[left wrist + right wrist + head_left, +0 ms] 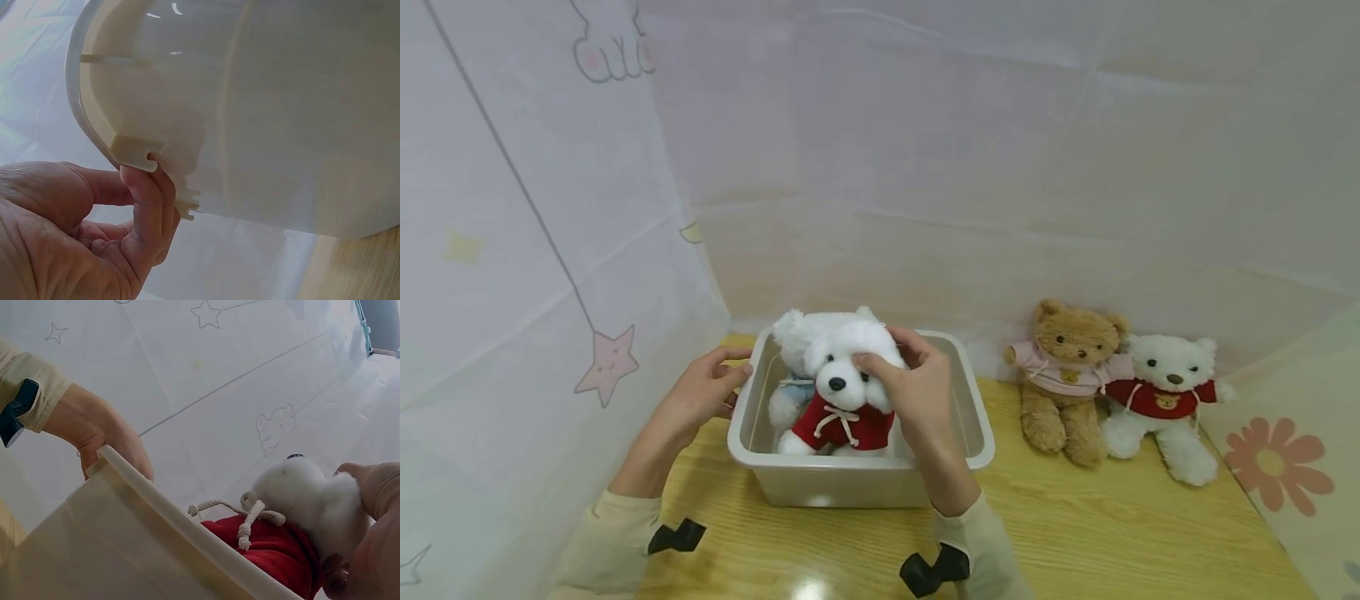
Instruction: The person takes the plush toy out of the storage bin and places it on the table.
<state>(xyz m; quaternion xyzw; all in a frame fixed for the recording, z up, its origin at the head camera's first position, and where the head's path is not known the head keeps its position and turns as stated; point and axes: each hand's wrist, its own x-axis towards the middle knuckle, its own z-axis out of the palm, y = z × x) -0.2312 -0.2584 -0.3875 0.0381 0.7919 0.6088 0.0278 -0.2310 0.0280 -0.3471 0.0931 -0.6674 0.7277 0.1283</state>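
White plush in red top [844,396] is in the left part of the bin [835,487], body inside, head above the rim in right wrist view. Right hand [922,387] grips its head, thumb over the face, other fingers round the side. Left hand [700,392] pinches the bin's left edge, fingers curled at the rim. Hands apart, bin and plush between them.

Second plush in light blue [791,342] is just behind the first, partly hidden; whether it's pressed can't be told.

Doing it well, my read: left hand should hold the rim steady so the bin doesn't skid on the surface [865,542]. Right hand wants a light squeeze; soft head probably squashes easily, so guiding by the body may be better. Mind the drawstring bow at the rim, and avoid shoving the rear plush askew. Bin's right part has room for fingers.

Outside, right: brown bear in pink [1075,375], white bear in red [1168,396].
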